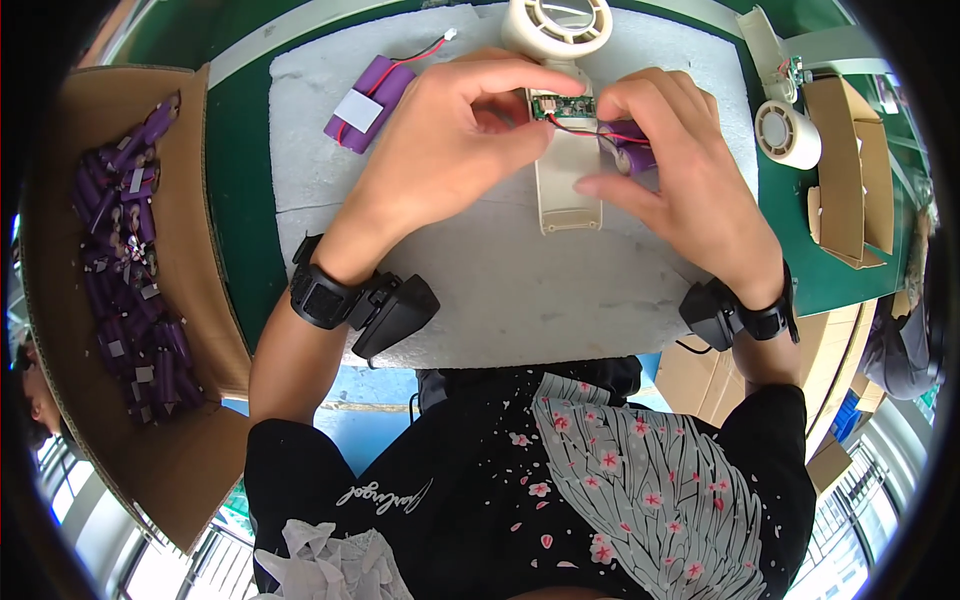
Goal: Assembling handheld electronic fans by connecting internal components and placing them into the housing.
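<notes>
A cream handheld fan [568,190] lies on the pale foam mat with its round head [558,28] at the far side. Its handle is open and shows a green circuit board [575,106]. My left hand [450,140] closes its thumb and index finger about the handle's left side, at the board. In the curled fingers of my right hand [685,165] sits a purple battery pack [632,152], just right of the handle, partly hidden. Red and black wires run between pack and board. Another purple battery pack [368,105] with a white label lies left of my left hand.
A large cardboard box [225,300] with many purple battery packs [130,260] stands at the left. At the right are another fan part [788,135], an open cream casing [772,55] and a small cardboard box [850,170]. The foam mat [520,300] covers the green table.
</notes>
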Available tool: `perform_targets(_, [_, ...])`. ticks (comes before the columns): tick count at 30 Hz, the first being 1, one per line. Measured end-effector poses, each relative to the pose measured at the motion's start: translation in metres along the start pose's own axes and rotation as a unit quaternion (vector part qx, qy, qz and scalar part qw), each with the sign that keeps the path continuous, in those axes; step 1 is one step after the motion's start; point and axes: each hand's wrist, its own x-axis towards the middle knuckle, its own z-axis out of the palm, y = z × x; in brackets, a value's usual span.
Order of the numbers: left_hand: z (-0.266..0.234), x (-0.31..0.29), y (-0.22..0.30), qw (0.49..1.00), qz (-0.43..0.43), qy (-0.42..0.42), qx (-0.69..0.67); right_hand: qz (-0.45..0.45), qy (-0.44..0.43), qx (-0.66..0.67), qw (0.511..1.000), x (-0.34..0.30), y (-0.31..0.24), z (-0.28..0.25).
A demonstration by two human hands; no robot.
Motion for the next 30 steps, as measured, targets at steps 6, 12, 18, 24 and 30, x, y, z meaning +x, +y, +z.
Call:
perform_targets(6, [0.002,-0.002,0.004,0.999,-0.034,0.018,0.001,0.012,-0.026,-0.001,1.0,-0.002,0.005,-0.029])
perform_targets(12, [0.007,-0.002,0.009,0.998,-0.034,0.043,-0.012,0.091,-0.094,0.092,0.987,-0.003,0.007,-0.04])
perform_targets(18, [0.008,-0.001,0.008,0.998,-0.03,0.057,-0.002,0.083,-0.067,0.108,0.988,-0.007,0.011,-0.036])
perform_targets(24, [0.008,-0.002,0.011,0.998,-0.023,0.055,-0.003,0.091,-0.064,0.109,0.988,-0.008,0.005,-0.035])
perform_targets(30, [0.008,-0.001,0.01,0.998,-0.017,0.054,-0.007,0.1,-0.058,0.117,0.986,-0.005,0.003,-0.03])
